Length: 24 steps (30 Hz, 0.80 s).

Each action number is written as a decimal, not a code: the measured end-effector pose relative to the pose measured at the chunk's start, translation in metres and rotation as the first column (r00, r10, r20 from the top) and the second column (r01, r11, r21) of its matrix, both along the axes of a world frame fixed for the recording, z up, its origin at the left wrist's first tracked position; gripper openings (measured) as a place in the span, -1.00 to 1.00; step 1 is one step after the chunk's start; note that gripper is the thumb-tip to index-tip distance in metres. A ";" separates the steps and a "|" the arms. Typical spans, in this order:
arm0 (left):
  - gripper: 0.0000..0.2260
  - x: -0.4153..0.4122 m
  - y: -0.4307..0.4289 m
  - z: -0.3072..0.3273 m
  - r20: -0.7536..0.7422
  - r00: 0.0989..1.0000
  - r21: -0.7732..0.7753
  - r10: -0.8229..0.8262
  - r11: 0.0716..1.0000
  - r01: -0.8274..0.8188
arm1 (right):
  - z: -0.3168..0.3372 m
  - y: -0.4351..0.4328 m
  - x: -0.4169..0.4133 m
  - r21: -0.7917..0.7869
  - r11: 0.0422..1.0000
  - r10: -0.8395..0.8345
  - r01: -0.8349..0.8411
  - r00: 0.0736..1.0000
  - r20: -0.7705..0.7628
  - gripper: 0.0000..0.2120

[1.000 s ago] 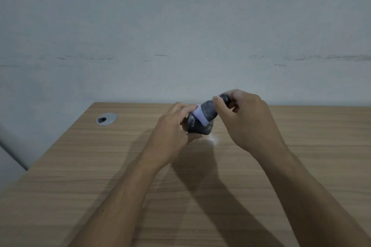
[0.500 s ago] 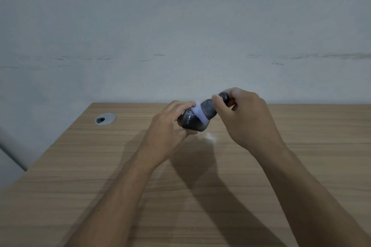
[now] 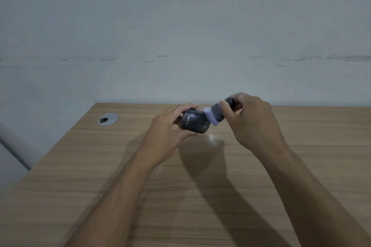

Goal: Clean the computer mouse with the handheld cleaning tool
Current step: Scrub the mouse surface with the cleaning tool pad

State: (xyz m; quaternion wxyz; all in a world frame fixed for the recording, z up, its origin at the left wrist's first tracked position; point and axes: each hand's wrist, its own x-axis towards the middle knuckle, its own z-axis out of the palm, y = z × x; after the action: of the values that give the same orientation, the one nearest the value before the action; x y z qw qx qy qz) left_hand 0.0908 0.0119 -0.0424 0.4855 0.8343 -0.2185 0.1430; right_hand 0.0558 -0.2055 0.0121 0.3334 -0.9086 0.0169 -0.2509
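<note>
- Holding a dark grey computer mouse [image 3: 195,124] up above the wooden desk [image 3: 210,196], the person's left hand [image 3: 167,130] wraps around its left end, thumb below and fingers curled over the top.
- White lettering shows on the mouse's side, facing the camera; the mouse is tilted onto its side rather than lying flat.
- The right hand [image 3: 254,124] grips the dark handle of a small cleaning tool [image 3: 219,113], thumb pressed along the front and the other fingers folded behind it.
- The tool points down and to the left, and its pale lilac tip touches the right end of the mouse.
- Both hands are closed on what they carry, and they sit close together over the far middle of the desk, near its back edge.
- Neither the mouse nor the tool touches the desk surface; a dark shadow of the hands and forearms falls on the wood below them.
- A small pale patch [image 3: 212,138] lies on the desk just under the right end of the mouse; what it is cannot be told.
- A round silver cable grommet [image 3: 108,119] is set into the desk near the far left corner, well apart from the hands.
- Behind the desk stands a plain grey wall [image 3: 180,36] with faint scuff marks running across it.
- Both bare forearms reach in from the bottom of the view.
</note>
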 end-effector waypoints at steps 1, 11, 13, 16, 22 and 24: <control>-0.40 0.000 0.001 0.001 -0.016 1.000 -0.001 -0.002 1.000 0.002 | -0.001 -0.004 0.000 0.013 1.000 -0.014 0.015 1.000 -0.020 -0.79; -0.56 -0.008 -0.004 0.018 -0.209 0.975 -0.031 0.075 0.996 -0.084 | 0.010 0.019 -0.008 0.113 0.985 0.131 -0.133 0.991 0.021 -0.78; -0.49 -0.008 -0.002 0.018 -0.241 0.966 -0.047 0.088 0.994 -0.102 | 0.006 0.010 -0.005 0.062 0.997 0.054 -0.054 0.999 -0.003 -0.77; -0.52 -0.007 -0.001 0.019 -0.288 0.950 -0.056 0.119 0.988 -0.140 | 0.003 -0.001 -0.003 0.031 0.999 -0.026 0.028 0.998 -0.059 -0.78; -0.60 -0.007 -0.001 0.031 -0.306 0.929 0.052 0.207 0.978 -0.201 | 0.018 0.017 -0.012 0.132 0.971 0.201 -0.200 0.980 0.007 -0.81; -0.64 -0.009 -0.001 0.034 -0.279 0.930 0.086 0.241 0.970 -0.225 | 0.017 0.020 -0.015 0.072 0.970 0.234 -0.233 0.972 -0.005 -0.84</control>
State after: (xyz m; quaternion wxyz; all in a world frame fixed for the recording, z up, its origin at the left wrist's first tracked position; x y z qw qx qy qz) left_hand 0.0823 0.0112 -0.0088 0.4694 0.8788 -0.0488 0.0711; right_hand 0.0407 -0.1851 0.0295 0.3923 -0.8937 -0.0790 -0.2029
